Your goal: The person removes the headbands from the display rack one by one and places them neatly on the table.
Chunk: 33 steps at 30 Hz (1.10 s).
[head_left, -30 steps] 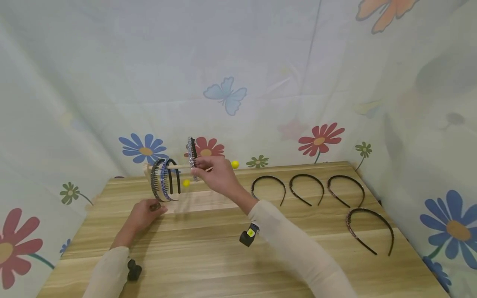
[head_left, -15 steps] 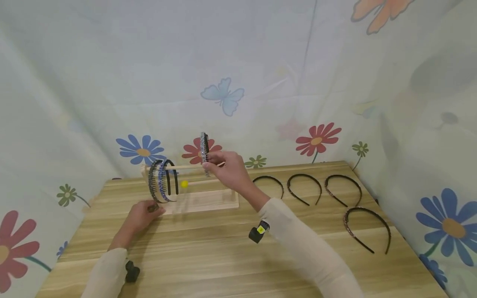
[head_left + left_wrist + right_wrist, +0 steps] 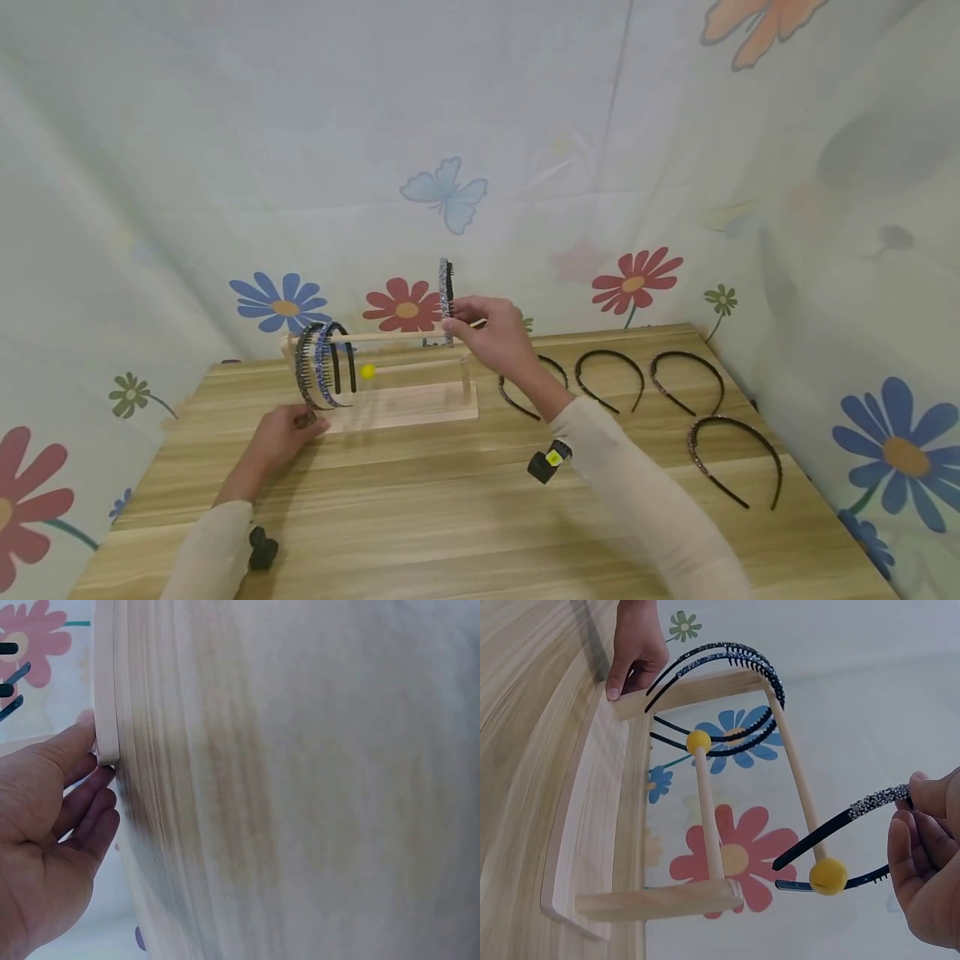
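My right hand pinches a black toothed headband with silver rhinestones between thumb and fingers. It is raised at the right end of the wooden rack's upper rod. In the right wrist view, the prongs of this headband lie either side of the yellow ball tipping that rod. The wooden rack carries a dark glittery headband and a blue rhinestone headband at its left end. My left hand grips the base's front left corner, thumb on the board.
Several black headbands lie on the table to the right, among them a pink-studded headband nearest the front. A second yellow ball caps the rack's lower rod. Behind the wood-grain table hangs a flowered curtain.
My right hand has moved right and slightly up with the silver headband, along the upper rod to its end. My left hand stays at the rack's corner.
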### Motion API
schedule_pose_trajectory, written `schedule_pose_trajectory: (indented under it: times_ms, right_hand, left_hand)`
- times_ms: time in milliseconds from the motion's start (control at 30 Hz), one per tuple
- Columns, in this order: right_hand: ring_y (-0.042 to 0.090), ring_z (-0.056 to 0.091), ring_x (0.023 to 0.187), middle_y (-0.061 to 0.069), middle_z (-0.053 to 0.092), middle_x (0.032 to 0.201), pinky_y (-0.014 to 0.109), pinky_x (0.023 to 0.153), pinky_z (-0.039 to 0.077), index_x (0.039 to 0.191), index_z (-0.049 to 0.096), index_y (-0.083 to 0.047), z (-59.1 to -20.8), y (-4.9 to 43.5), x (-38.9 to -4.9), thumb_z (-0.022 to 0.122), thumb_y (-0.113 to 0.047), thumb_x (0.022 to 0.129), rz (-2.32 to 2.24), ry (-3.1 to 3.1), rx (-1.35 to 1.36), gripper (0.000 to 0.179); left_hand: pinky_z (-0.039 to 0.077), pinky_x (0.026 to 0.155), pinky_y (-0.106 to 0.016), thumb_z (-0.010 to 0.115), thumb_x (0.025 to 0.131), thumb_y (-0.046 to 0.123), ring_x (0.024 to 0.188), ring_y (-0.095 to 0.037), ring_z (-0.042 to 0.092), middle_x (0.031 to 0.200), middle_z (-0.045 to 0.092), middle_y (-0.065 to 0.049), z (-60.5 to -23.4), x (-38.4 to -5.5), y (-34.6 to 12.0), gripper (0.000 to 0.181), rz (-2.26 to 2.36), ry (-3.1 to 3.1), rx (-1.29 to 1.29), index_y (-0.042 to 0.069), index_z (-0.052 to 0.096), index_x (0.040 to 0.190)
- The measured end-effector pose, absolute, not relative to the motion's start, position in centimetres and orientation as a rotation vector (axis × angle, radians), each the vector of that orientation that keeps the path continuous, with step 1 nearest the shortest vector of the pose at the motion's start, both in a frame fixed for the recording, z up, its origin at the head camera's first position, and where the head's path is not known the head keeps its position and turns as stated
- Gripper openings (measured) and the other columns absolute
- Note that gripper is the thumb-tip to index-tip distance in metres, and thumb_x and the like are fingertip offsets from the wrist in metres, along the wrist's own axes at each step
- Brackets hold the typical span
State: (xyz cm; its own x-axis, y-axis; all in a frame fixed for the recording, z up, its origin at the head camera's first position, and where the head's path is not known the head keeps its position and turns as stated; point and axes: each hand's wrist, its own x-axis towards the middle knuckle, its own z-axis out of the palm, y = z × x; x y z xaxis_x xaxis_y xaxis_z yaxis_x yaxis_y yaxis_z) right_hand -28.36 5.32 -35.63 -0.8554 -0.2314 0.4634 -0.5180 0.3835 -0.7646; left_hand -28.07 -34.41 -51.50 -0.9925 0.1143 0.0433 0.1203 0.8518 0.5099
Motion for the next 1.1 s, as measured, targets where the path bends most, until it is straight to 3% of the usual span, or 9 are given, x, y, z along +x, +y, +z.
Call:
schedule_pose_trajectory:
  times_ms: [133,400,667,1100]
  right_hand:
    - [0.021,0.072,0.091,0.008,0.076,0.099,0.033,0.078,0.058,0.119,0.073,-0.005,-35.6,6.3,-28.3,0.074,-0.021,0.096,1.456,-2.355,0.655,0.027]
    - [0.021,0.072,0.091,0.008,0.076,0.1,0.034,0.08,0.058,0.119,0.073,-0.004,-35.8,8.3,-28.2,0.076,-0.02,0.095,1.428,-2.356,0.624,0.029]
    - [0.022,0.072,0.088,0.009,0.076,0.099,0.038,0.077,0.058,0.114,0.075,-0.005,-35.7,10.6,-27.3,0.078,-0.021,0.093,1.438,-2.354,0.599,0.026]
    - [0.021,0.072,0.087,0.008,0.077,0.099,0.033,0.069,0.057,0.113,0.076,-0.006,-37.3,15.3,-26.6,0.079,-0.023,0.092,1.363,-2.398,0.487,0.028]
  left_hand:
    - [0.042,0.066,-0.035,0.071,0.098,0.027,0.075,-0.019,0.051,0.083,0.063,-0.005,-51.4,-28.0,-34.4,0.026,-0.832,-3.015,-0.19,0.001,0.07,0.099]
    - [0.047,0.071,-0.038,0.07,0.098,0.026,0.08,-0.022,0.056,0.093,0.07,-0.009,-51.3,-28.0,-34.3,0.028,-0.825,-3.02,-0.186,-0.001,0.071,0.107]
    - [0.042,0.066,-0.035,0.07,0.098,0.026,0.074,-0.019,0.05,0.082,0.062,-0.003,-51.8,-28.2,-34.6,0.022,-0.838,-3.011,-0.192,0.005,0.069,0.094]
    - [0.044,0.069,-0.036,0.07,0.098,0.028,0.078,-0.02,0.053,0.088,0.067,-0.004,-51.8,-28.3,-34.6,0.026,-0.836,-3.025,-0.177,0.002,0.071,0.102]
